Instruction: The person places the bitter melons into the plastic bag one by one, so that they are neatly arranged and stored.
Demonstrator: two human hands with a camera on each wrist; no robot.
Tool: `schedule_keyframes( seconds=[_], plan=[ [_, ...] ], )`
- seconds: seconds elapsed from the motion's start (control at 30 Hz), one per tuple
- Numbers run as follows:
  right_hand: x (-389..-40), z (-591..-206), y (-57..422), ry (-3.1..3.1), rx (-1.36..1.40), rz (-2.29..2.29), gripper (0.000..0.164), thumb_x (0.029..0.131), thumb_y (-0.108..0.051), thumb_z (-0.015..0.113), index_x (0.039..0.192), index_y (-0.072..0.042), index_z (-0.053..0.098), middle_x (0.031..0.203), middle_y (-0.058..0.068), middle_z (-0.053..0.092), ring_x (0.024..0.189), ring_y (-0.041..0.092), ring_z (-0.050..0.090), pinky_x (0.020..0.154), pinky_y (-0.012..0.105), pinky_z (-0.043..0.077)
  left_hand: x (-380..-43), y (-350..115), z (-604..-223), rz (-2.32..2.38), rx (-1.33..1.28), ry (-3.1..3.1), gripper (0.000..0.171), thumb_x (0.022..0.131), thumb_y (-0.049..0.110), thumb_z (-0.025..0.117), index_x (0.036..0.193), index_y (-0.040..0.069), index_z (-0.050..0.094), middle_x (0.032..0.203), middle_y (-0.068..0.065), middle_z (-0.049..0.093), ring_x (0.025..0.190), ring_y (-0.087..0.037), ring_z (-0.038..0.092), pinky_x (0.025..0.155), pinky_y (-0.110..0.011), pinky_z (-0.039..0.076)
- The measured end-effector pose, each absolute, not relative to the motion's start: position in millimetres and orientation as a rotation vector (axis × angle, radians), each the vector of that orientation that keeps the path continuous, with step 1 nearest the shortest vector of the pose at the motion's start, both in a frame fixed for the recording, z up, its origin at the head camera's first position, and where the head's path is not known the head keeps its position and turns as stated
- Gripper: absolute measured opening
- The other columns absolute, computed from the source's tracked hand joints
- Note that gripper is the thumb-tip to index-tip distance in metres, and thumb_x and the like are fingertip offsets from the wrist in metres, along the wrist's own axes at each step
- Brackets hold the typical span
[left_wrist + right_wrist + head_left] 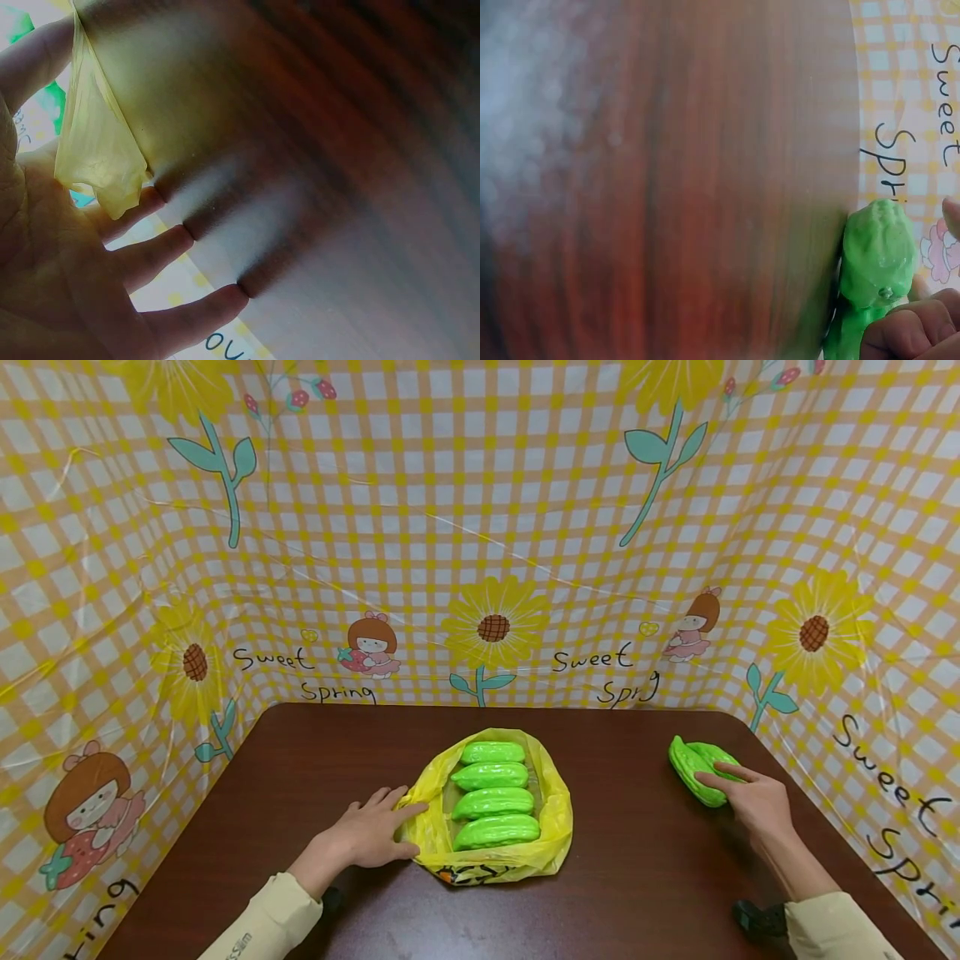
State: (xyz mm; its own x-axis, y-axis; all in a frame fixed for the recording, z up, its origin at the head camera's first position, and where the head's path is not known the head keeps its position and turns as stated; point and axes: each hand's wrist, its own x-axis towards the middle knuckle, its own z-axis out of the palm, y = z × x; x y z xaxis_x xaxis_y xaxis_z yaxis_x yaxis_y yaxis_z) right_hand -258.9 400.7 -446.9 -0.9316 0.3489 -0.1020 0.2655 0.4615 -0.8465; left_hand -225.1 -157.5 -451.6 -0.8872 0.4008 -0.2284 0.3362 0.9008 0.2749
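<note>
Bag (558, 810) holding four gourds (495, 802) sits at head-view six o'clock — left hand (367, 832) spread against its nine-o'clock rim; right hand (761, 806) touches loose gourds (686, 770) at four o'clock — whether pinching, I cannot tell.

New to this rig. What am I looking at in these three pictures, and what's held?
No robot: these are a person's bare hands. The wide picture is from a head-worn camera; the two close ones, from a camera on each wrist. On the dark table sits an open yellow bag with four bumpy green pieces inside. The left hand is spread at the bag's edge, touching it. The right hand is at more green pieces; whether it grips one, I can't tell.
</note>
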Motion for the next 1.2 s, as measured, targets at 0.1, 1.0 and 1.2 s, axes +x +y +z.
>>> schedule_keyframes(
  seconds=[0.1,1.0,1.2],
  plan=[
    [-259.4,-448.5,402.1,-2.625,-0.587,1.472,0.087,0.085,-0.054,0.077,0.148,-0.001,0.049,0.05,-0.021,0.035,0.042,0.008,0.027,0.048,0.034,0.036,-224.7,-157.2,-451.3,0.331,0.548,2.783,0.067,0.094,0.05,0.067,0.154,0.032,0.044,0.165,-0.012,0.027,0.15,-0.039,0.027,0.109,-0.071,0.027],
    [-267.6,-449.6,401.2,-2.81,-0.63,1.167,0.085,0.088,-0.05,0.074,0.142,0.011,0.049,0.152,0.04,0.03,0.129,0.05,0.04,0.09,0.051,0.046,-224.9,-157.2,-450.8,0.327,0.555,2.786,0.067,0.094,0.049,0.068,0.153,0.03,0.044,0.164,-0.013,0.028,0.15,-0.039,0.027,0.109,-0.071,0.028],
    [-267.2,-448.0,401.3,-2.833,-0.617,1.134,0.086,0.086,-0.051,0.076,0.141,0.011,0.05,0.151,0.039,0.033,0.125,0.048,0.044,0.086,0.046,0.048,-224.5,-157.5,-450.5,0.329,0.558,2.789,0.067,0.093,0.049,0.068,0.153,0.03,0.045,0.164,-0.013,0.029,0.15,-0.039,0.028,0.109,-0.071,0.028]
  ],
)
